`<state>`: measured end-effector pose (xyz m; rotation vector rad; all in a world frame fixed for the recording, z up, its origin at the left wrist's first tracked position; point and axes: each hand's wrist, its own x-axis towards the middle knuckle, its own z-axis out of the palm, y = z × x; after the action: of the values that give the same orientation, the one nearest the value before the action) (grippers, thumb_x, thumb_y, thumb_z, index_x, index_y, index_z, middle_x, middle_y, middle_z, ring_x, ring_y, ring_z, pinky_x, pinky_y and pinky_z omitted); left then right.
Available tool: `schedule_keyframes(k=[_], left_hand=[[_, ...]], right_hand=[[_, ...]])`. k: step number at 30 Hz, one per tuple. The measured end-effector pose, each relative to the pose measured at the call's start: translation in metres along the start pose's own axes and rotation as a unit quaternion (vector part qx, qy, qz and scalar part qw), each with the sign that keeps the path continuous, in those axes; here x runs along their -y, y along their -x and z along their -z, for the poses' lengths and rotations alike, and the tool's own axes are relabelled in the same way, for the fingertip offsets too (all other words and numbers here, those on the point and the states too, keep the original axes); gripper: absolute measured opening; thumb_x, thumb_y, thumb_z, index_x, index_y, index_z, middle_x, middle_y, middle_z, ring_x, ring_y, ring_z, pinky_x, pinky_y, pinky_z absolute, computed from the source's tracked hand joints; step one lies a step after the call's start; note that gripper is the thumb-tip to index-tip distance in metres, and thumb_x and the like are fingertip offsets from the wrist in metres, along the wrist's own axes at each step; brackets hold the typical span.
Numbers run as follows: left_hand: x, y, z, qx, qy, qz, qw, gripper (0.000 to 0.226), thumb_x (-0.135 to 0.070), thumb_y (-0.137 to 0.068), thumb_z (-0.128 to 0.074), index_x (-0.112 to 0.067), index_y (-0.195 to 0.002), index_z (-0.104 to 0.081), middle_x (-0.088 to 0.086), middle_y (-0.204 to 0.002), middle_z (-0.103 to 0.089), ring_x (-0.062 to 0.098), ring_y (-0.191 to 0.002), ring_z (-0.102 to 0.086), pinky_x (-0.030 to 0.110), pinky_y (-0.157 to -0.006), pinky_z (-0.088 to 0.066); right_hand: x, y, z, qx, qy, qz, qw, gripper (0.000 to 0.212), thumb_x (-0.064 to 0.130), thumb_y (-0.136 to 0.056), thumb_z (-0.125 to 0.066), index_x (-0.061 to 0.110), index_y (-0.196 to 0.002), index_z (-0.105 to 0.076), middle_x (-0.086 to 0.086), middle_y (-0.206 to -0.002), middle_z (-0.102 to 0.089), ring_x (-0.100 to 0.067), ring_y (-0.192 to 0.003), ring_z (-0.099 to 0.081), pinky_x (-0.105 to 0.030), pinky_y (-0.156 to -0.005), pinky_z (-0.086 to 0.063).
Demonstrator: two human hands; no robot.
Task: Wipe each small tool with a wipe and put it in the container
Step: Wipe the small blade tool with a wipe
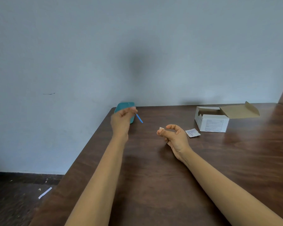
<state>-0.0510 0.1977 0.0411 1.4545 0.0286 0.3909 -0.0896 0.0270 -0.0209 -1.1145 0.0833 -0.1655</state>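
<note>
My left hand (pixel 122 119) pinches a thin blue tool (pixel 139 118) at its upper end, and the tool slants down to the right above the table. Right behind that hand sits a teal container (pixel 125 106) at the table's far left corner, partly hidden by my fingers. My right hand (pixel 171 136) hovers over the middle of the table, fingers curled, pinching a small white wipe (pixel 161 128) between thumb and fingertips. The two hands are apart, the tool's tip about a hand's width from the wipe.
A torn wipe packet (pixel 192 132) lies flat just right of my right hand. Behind it stands an open white cardboard box (pixel 211 122) with its flap folded back. The brown wooden table (pixel 153 176) ends at the left edge, with dark floor (pixel 20 196) below.
</note>
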Motion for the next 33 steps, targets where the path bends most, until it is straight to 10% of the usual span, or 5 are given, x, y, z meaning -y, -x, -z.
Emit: schedule_keyframes(k=[4, 10, 20, 33], left_hand=[[-0.014, -0.049, 0.009, -0.025, -0.163, -0.061, 0.984, 0.012, -0.021, -0.081, -0.073, -0.012, -0.088, -0.076, 0.0, -0.087, -0.072, 0.005, -0.077, -0.061, 0.0, -0.055, -0.04], [-0.011, -0.113, 0.017, -0.012, -0.353, -0.081, 0.932, 0.016, -0.024, -0.079, -0.073, -0.01, -0.087, -0.077, 0.004, -0.092, -0.073, 0.018, -0.087, -0.065, 0.029, -0.075, -0.05], [0.014, -0.167, -0.005, 0.019, -0.518, -0.028, 0.855, 0.019, -0.019, -0.073, -0.074, -0.007, -0.088, -0.073, 0.007, -0.087, -0.069, 0.023, -0.069, -0.06, 0.025, -0.055, -0.039], [0.051, -0.185, -0.03, 0.089, -0.781, -0.082, 0.613, 0.019, -0.008, -0.082, -0.065, -0.013, -0.101, -0.061, -0.001, -0.078, -0.042, 0.02, -0.095, -0.061, 0.024, -0.058, -0.03]], right_hand=[[-0.007, -0.021, -0.009, -0.029, 0.083, 0.031, 0.996, 0.037, 0.008, -0.07, -0.083, 0.017, -0.09, -0.053, -0.015, -0.084, -0.073, -0.02, -0.076, -0.062, -0.027, -0.063, -0.041], [-0.018, -0.051, -0.016, -0.042, 0.13, 0.05, 0.989, 0.032, 0.012, -0.072, -0.081, 0.017, -0.087, -0.054, -0.005, -0.073, -0.073, -0.016, -0.073, -0.063, -0.027, -0.068, -0.043], [-0.027, -0.08, -0.019, -0.04, 0.134, 0.067, 0.988, 0.028, 0.013, -0.073, -0.081, 0.013, -0.085, -0.055, -0.007, -0.075, -0.074, -0.015, -0.077, -0.069, -0.025, -0.071, -0.042], [-0.035, -0.088, -0.015, -0.02, 0.147, 0.073, 0.986, 0.025, 0.014, -0.074, -0.08, 0.014, -0.084, -0.057, -0.004, -0.07, -0.073, -0.016, -0.083, -0.07, -0.035, -0.087, -0.043]])
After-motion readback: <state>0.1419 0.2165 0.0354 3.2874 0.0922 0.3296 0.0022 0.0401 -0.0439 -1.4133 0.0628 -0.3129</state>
